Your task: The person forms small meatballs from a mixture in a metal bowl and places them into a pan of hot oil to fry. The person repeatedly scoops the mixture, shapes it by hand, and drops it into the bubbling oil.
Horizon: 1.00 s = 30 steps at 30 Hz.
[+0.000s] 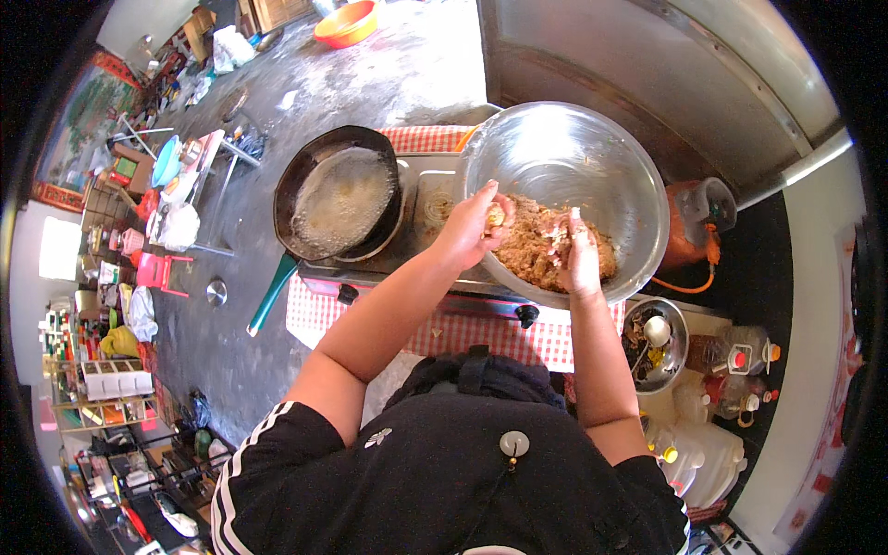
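Note:
A large stainless steel bowl [610,166] stands over the right side of a two-burner gas stove [433,184]. Brown minced filling [527,263] lies in its near part. Above the bowl's left side, my left hand [479,225] curls its fingers around a small lump of the filling [495,216]. Over the mixture, my right hand [580,253] has bits of it stuck to the fingers; whether it grips any cannot be told. On the left burner sits a black frying pan [286,201] with bubbling oil [343,201] and a green handle [272,295].
A red checked cloth [458,340] lies under the stove. To the right are a small metal bowl with a ladle [657,331], several plastic bottles [735,395] and an orange gas cylinder [683,229] with a hose. An orange basin [347,24] stands on the floor beyond.

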### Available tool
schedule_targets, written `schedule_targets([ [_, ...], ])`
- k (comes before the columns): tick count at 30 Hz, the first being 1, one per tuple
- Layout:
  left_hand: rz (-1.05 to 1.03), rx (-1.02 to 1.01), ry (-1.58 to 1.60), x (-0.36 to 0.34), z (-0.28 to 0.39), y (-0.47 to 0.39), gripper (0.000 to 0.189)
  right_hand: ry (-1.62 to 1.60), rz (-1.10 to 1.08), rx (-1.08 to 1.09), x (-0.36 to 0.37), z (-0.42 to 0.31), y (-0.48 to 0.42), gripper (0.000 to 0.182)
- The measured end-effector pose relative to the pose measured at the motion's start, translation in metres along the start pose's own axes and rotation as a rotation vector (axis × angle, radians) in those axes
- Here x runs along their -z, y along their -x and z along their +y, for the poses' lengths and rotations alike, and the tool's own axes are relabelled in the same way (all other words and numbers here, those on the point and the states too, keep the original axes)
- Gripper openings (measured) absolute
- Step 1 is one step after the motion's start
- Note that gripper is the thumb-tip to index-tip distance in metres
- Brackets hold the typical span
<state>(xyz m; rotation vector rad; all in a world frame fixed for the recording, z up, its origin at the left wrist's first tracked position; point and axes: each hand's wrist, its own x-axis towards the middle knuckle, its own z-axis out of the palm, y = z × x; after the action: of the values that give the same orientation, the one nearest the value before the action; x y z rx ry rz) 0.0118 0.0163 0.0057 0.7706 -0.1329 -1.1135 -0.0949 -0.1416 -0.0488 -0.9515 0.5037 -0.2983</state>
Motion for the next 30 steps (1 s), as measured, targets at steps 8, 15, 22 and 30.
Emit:
schedule_targets([
  [8, 0.186, -0.071, 0.173, 0.013, -0.011, -0.008, 0.044, -0.040, -0.027, 0.018, 0.007, 0.001, -0.008, 0.028],
  [15, 0.189, -0.215, 0.423, 0.012, -0.021, -0.014, 0.052, -0.046, -0.002, -0.015, 0.002, -0.001, -0.006, 0.029],
  [22, 0.060, -0.136, 0.476, 0.003, -0.024, -0.018, 0.027, -0.027, 0.060, -0.023, 0.001, -0.001, -0.005, 0.027],
  [30, 0.148, -0.011, -0.051, -0.008, -0.013, 0.014, 0.022, -0.023, 0.079, -0.052, -0.009, -0.006, -0.001, 0.027],
])
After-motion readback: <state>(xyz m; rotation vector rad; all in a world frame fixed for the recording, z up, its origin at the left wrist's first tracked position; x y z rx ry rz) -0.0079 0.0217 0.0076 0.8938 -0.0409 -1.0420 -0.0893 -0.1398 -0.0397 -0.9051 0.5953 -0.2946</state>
